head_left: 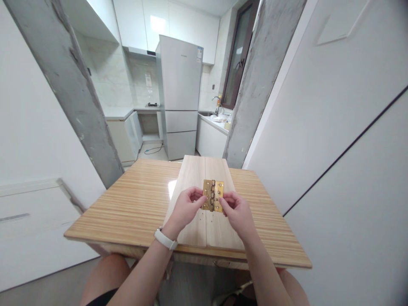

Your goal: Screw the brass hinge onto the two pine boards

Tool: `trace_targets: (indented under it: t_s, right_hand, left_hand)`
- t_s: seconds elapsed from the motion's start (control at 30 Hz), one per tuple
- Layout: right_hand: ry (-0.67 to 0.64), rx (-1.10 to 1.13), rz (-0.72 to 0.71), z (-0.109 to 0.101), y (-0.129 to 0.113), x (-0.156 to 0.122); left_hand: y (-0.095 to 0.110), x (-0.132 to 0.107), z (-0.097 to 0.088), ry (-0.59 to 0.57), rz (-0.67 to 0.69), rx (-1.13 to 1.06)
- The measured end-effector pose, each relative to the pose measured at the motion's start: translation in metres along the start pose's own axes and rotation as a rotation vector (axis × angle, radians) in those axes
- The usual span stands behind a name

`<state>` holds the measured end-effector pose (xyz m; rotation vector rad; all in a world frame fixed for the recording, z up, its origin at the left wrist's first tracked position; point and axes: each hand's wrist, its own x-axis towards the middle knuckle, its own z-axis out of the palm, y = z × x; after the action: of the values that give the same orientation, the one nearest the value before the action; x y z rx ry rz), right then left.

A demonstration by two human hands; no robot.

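A brass butt hinge is held up in front of me, its two leaves spread apart and its knuckle upright in the middle. My left hand pinches the left leaf between thumb and fingers. The right leaf is pinched the same way by my right hand. Below the hinge, two pale wooden boards lie side by side with a narrow seam between them. Small dark holes dot the boards near the seam, just under my hands. Both boards rest lengthwise on the table.
The wood-grain table has a drawer front at my side. White panels stand close on the left and right. Beyond the table are a grey fridge, a counter with a sink, and a cable on the floor.
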<state>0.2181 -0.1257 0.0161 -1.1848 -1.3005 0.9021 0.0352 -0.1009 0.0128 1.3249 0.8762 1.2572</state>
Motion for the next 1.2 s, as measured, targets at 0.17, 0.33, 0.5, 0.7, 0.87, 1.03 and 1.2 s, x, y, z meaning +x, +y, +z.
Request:
trace_targets:
  t_s: [0.17, 0.33, 0.5, 0.7, 0.87, 1.03, 1.2]
  right_hand:
    - [0.174, -0.396, -0.166, 0.029, -0.010, -0.021]
    - [0.130, -0.170, -0.127, 0.021, -0.004, -0.019]
    - [-0.057, 0.205, 0.025, -0.005, 0.011, -0.006]
    - [0.092, 0.002, -0.084, 0.010, -0.002, -0.019]
    - [0.235, -0.485, -0.402, 0.038, -0.024, -0.040]
    - [0.286, -0.740, -0.768, 0.073, -0.030, -0.053]
    - [0.364, -0.866, -0.848, 0.092, -0.029, -0.057]
  left_hand:
    - [0.013, -0.018, 0.026, 0.166, 0.273, 0.433]
    - [0.012, -0.015, 0.015, 0.130, 0.184, 0.288]
    - [0.002, -0.007, -0.005, -0.143, -0.041, -0.193]
    - [-0.012, -0.001, 0.006, 0.010, -0.081, -0.209]
    - [-0.031, 0.005, 0.010, -0.109, -0.167, -0.489]
    - [-0.048, 0.013, 0.016, -0.134, -0.149, -0.482]
    - [-0.046, 0.018, 0.027, -0.075, -0.080, -0.389]
